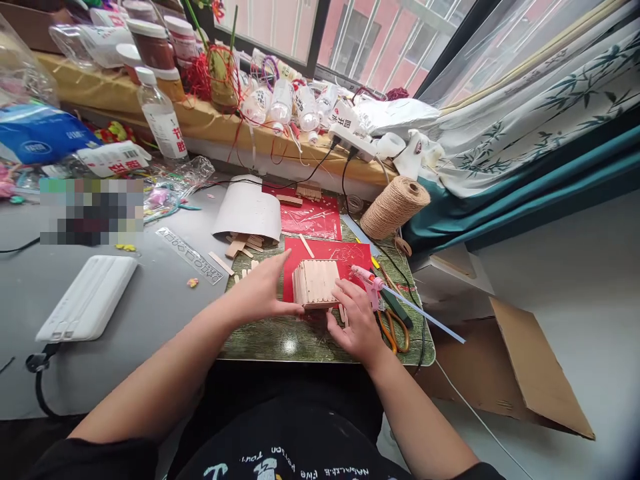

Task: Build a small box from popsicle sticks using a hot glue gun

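A small box built of pale wooden sticks [316, 282] rests on a red sheet [333, 256] on the green mat [300, 340]. My left hand [263, 288] lies against the box's left side, fingers stretched out and thumb under its front edge. My right hand [356, 319] touches the box's front right corner with curled fingers. Whether either hand truly grips the box is unclear. A pink hot glue gun [369, 283] lies just right of my right hand.
Orange-handled scissors [395, 330] and a blue strip [425, 315] lie right of the mat. A jute twine spool [395, 205], loose wooden sticks [243, 247], a curled white sheet [249, 210], a ruler stencil [190, 255] and a white case [87, 298] surround it. Bottles crowd the sill. Cardboard [530, 373] lies on the floor.
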Demonstrator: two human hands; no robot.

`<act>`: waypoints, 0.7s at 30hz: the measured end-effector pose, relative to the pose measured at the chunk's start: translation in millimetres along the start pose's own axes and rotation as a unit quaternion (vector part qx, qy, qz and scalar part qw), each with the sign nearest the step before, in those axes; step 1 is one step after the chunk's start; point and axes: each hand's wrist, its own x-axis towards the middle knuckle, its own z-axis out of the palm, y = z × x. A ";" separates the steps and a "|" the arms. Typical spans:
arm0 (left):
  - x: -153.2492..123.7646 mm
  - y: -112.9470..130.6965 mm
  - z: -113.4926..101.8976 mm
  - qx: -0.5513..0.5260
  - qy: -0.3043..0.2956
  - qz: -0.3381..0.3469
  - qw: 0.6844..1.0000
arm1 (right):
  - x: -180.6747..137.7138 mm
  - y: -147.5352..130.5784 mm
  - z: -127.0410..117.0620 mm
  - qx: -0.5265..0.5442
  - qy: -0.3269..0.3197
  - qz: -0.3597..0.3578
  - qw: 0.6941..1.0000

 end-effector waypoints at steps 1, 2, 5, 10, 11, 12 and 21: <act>-3.4 -4.9 -11.7 0.031 -0.012 -0.013 0.999 | -3.6 0.0 -0.9 0.001 0.014 0.003 1.000; -6.8 -10.3 -21.5 0.069 -0.024 -0.024 0.997 | -7.4 0.1 -1.7 0.002 0.029 0.009 1.000; -15.9 -25.3 -33.9 0.178 -0.073 0.011 0.981 | -18.9 0.4 -2.8 0.004 0.059 0.032 0.998; -26.5 -30.8 -13.3 0.176 -0.026 0.085 0.980 | -34.2 -0.4 0.2 0.018 0.049 0.054 0.997; -28.2 -30.1 -8.7 0.175 -0.009 0.099 0.980 | -36.6 -0.8 0.5 0.025 0.046 0.058 0.997; -29.6 -29.5 -5.1 0.178 0.001 0.114 0.977 | -38.8 -1.2 0.6 0.031 0.045 0.061 0.997; -42.2 -25.9 -20.5 0.211 0.151 0.233 0.937 | -52.5 -1.3 -7.8 0.049 0.071 0.064 0.994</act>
